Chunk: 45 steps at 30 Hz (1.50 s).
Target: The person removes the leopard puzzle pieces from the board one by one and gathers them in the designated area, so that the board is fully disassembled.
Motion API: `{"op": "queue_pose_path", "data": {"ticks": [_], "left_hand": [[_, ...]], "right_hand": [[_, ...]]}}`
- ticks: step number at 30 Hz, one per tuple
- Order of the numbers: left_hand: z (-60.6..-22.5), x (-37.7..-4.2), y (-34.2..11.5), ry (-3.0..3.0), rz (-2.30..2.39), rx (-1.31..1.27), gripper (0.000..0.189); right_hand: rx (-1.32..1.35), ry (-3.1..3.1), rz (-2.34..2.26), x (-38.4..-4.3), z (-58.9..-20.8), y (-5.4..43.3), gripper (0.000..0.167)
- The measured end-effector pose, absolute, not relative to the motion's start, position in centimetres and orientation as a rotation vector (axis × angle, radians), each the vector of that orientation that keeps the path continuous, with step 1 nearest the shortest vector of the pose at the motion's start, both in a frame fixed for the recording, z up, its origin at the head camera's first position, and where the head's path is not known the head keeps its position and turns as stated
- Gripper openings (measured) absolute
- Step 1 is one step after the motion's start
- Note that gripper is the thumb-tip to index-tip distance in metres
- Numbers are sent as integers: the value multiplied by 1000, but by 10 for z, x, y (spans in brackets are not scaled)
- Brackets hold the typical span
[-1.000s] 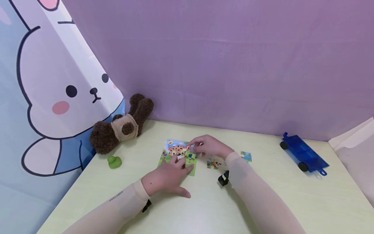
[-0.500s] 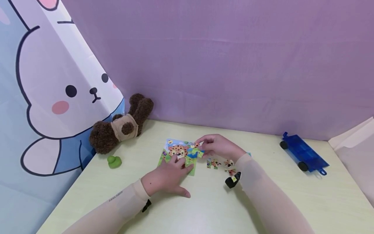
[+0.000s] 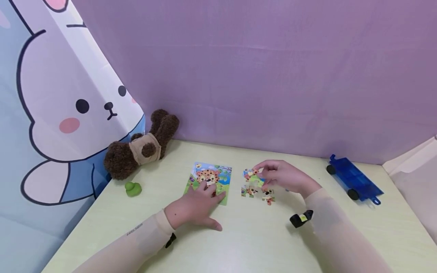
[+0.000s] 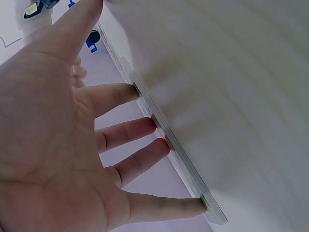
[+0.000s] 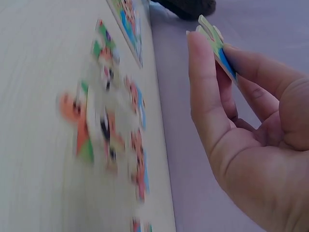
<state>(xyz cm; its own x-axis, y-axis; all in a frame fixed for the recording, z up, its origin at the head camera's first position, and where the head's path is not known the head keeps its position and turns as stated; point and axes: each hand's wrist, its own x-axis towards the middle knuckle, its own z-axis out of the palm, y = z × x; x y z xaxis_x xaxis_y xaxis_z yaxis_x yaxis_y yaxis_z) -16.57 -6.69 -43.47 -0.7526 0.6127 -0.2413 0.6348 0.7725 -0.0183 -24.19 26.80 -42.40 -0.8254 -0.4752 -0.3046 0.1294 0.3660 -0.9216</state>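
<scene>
A leopard picture puzzle board point(image 3: 223, 175) lies on the table in the head view. My left hand point(image 3: 195, 206) rests on its lower part with spread fingers, hiding some of the picture. Seen edge-on in the left wrist view, the board point(image 4: 186, 159) has several fingertips pressing on it. My right hand point(image 3: 288, 177) is raised to the right of the board. Between thumb and fingers it pinches a green and blue puzzle piece point(image 5: 217, 46), clear of the table. Below that hand, several loose puzzle pieces point(image 3: 268, 193) lie on the table, blurred in the right wrist view.
A brown plush toy point(image 3: 145, 148) lies at the back left, with a green toy duck point(image 3: 132, 189) in front of it. At the right stands a blue wheeled toy trailer point(image 3: 355, 178). A purple cloth point(image 3: 252, 76) hangs behind the table.
My right hand has moved right from the board's upper right corner, carrying the puzzle piece to above the loose pieces. The board's right side is uncovered. The left hand stays where it was.
</scene>
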Motion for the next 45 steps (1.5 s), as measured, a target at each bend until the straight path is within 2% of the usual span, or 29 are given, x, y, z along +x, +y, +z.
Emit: {"op": "queue_pose_path", "data": {"ticks": [10,18,31,45], "left_hand": [[-435,-166,-67,2745,-162,979,113],[-433,-165,-67,2745,-162,985,112],[-433,-165,-67,2739,-142,986,112],[-434,-165,-68,2735,-119,980,111]], "right_hand": [[-259,2093,-1427,-222,-428,328,46],[-240,2060,-1352,-211,-439,356,47],[-246,2147,-1197,-205,-443,356,38],[-357,2363,-1146,-203,-450,350,19]]}}
